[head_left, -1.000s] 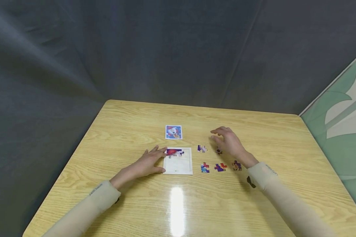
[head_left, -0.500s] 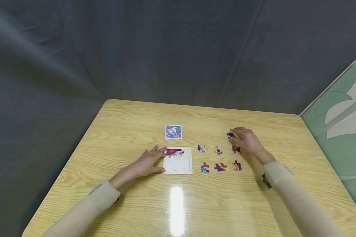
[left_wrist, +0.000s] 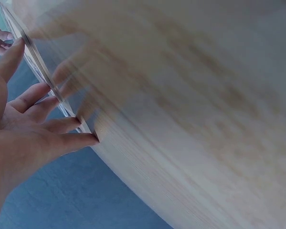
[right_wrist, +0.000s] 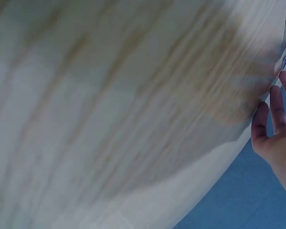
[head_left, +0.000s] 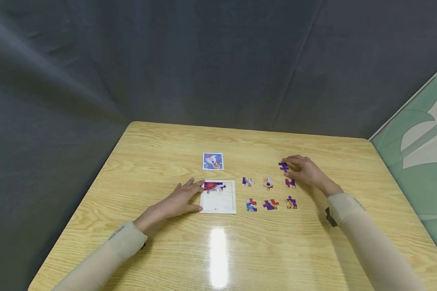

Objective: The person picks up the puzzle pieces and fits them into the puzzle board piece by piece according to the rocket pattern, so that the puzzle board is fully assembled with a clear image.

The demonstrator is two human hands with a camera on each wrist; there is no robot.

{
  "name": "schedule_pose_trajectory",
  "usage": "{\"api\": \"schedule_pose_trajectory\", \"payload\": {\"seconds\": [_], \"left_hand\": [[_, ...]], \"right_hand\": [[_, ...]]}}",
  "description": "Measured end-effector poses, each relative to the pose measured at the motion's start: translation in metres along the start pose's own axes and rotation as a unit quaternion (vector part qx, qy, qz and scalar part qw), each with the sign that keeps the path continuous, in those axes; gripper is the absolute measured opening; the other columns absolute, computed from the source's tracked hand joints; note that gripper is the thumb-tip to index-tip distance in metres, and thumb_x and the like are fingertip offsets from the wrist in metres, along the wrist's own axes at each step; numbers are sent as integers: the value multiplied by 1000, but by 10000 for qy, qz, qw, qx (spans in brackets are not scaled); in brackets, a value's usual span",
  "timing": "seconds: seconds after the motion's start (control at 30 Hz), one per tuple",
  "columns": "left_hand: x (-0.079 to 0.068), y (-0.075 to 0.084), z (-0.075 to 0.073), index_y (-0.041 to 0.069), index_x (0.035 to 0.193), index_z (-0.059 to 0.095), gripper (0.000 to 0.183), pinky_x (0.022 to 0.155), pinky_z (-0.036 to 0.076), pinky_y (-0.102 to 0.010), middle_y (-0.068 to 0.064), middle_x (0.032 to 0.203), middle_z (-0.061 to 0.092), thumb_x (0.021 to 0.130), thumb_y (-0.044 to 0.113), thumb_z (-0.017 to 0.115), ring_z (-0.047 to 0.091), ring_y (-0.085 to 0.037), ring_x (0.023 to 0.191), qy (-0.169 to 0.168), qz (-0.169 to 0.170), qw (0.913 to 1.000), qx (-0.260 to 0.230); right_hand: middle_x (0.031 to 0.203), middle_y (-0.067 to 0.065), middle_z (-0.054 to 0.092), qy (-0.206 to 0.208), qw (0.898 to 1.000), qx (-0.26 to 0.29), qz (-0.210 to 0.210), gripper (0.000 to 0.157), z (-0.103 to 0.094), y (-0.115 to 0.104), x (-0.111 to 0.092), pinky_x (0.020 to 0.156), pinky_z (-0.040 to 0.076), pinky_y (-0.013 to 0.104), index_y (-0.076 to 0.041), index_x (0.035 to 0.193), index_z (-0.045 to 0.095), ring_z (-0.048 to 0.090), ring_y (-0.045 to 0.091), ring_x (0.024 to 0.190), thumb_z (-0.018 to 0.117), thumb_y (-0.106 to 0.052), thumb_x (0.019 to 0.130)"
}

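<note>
A white square puzzle tray (head_left: 218, 202) lies mid-table with a joined red, white and purple section (head_left: 214, 186) at its top left. My left hand (head_left: 180, 201) spreads along the tray's left edge, fingertips and thumb touching it. To the right, my right hand (head_left: 304, 169) pinches a purple jigsaw piece (head_left: 283, 166) between thumb and fingers, low over the table. Just below that hand lies a red and purple jigsaw piece (head_left: 289, 183). The right wrist view shows fingertips (right_wrist: 260, 110) at the tabletop, with the held piece mostly out of frame.
A small picture card (head_left: 213, 161) lies beyond the tray. Loose pieces sit right of it: a white and purple one (head_left: 248, 182), an eyed one (head_left: 268, 183), a blue and red one (head_left: 251, 205), a purple and orange one (head_left: 271, 205) and another (head_left: 291, 202).
My right hand has moved right, from over the middle pieces to the purple piece at the far right, uncovering the eyed piece. My left hand stays at the tray.
</note>
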State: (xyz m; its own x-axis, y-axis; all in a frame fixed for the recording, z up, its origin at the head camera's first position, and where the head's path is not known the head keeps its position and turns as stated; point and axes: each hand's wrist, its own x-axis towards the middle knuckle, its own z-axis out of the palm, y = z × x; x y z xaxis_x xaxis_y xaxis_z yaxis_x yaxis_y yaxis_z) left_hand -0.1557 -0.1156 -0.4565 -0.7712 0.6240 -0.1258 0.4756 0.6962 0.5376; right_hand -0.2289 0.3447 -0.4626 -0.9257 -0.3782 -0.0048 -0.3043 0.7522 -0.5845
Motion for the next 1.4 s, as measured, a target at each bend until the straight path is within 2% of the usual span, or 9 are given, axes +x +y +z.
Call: {"api": "schedule_pose_trajectory", "payload": {"seconds": [0.3, 0.5, 0.7, 0.9, 1.1, 1.4], "left_hand": [[-2, 3, -1, 6, 131, 51, 52, 110, 8, -68, -10, 156, 28, 88, 28, 70, 13, -38, 145, 24, -9, 9999, -109], [-1, 2, -2, 6, 131, 51, 52, 110, 8, -69, -9, 156, 28, 88, 28, 70, 13, -38, 145, 44, 3, 9999, -92], [-1, 2, -2, 6, 131, 52, 52, 109, 9, -69, -10, 156, 28, 88, 28, 70, 13, -39, 145, 75, 20, 9999, -68], [-1, 2, -2, 6, 132, 51, 53, 109, 9, -69, -10, 156, 28, 88, 28, 70, 12, -39, 145, 53, 21, 10000, -81], [-1, 3, -2, 7, 132, 51, 53, 110, 7, -68, -9, 157, 26, 89, 30, 70, 12, -38, 145, 12, -7, 10000, -97], [-1, 3, -3, 5, 133, 50, 54, 110, 8, -68, -10, 156, 28, 89, 28, 70, 13, -38, 145, 25, -7, 10000, -79]], "right_hand": [[134, 23, 48, 28, 9997, 257, 20, 42, 1, 0, 1, 101, 39, 60, 0, 133, 54, 45, 46, 123, 63, -12, 94], [128, 24, 52, 244, 9993, 82, -286, 39, 4, 0, 3, 97, 42, 61, 3, 130, 56, 48, 45, 117, 64, -9, 93], [122, 24, 55, 441, 9974, -336, -455, 37, 8, 0, 4, 93, 42, 61, 4, 126, 59, 48, 44, 112, 64, -13, 93], [123, 25, 52, 305, 9974, -474, -452, 42, 7, -4, 4, 91, 42, 60, 6, 128, 57, 47, 44, 112, 65, -15, 93], [121, 25, 51, 176, 9968, -634, -462, 44, 4, -8, 7, 84, 47, 55, 7, 129, 55, 49, 41, 104, 65, -17, 93], [120, 27, 52, 170, 9963, -741, -405, 40, 6, -12, 9, 88, 44, 58, 7, 126, 57, 48, 44, 107, 64, -15, 93]]}}
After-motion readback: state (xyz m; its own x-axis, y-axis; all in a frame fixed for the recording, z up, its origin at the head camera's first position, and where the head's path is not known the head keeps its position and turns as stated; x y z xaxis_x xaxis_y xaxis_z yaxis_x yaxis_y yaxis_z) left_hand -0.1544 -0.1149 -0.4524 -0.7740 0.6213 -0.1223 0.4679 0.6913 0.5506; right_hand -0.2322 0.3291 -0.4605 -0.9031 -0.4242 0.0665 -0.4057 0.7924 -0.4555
